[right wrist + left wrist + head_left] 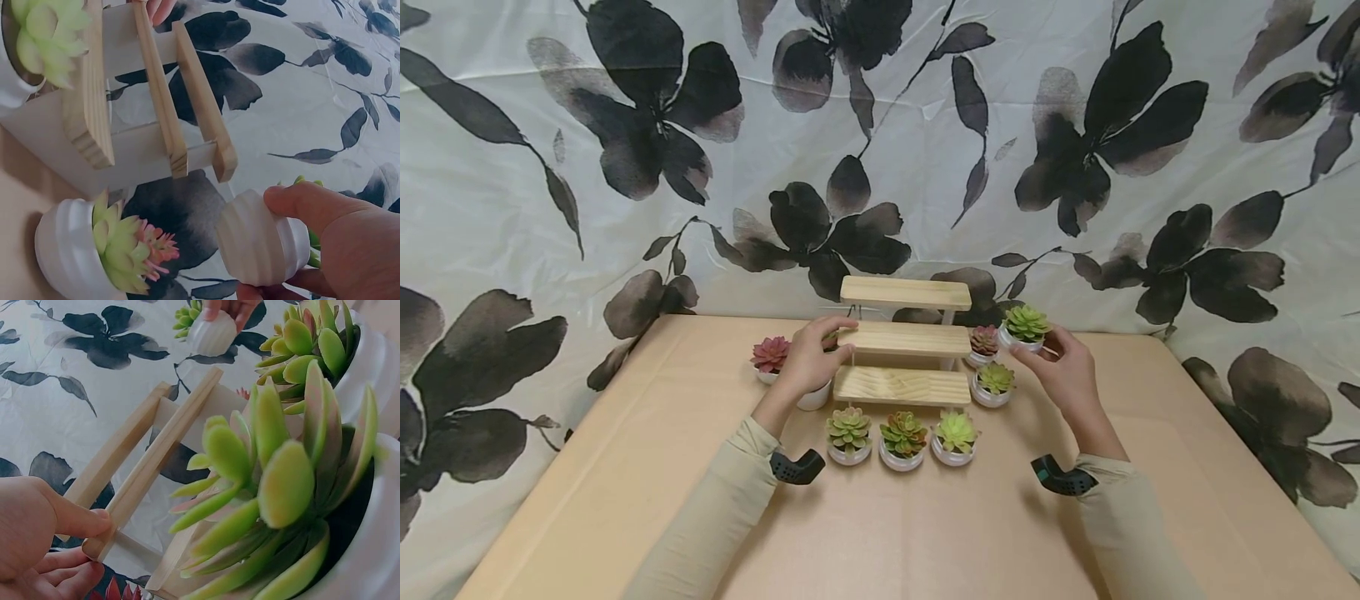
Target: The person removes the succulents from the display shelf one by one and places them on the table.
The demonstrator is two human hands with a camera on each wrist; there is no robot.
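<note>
A tiered shelf stand (906,339) with three pale wooden steps stands near the back of the table. My left hand (808,357) pinches the left end of its middle step, thumb above and fingers below in the left wrist view. To the right of the stand, my right hand (1066,371) grips a green potted succulent (1026,323) by its white ribbed pot (259,240), lifted off the table. Just below it are a reddish potted succulent (983,343) and a yellow-green potted succulent (995,379).
In front of the stand, three potted succulents (903,439) line up on the table (902,533). A red potted succulent (771,355) and another white pot (815,397) are left of the stand, partly behind my left hand. A floral cloth (925,167) hangs behind.
</note>
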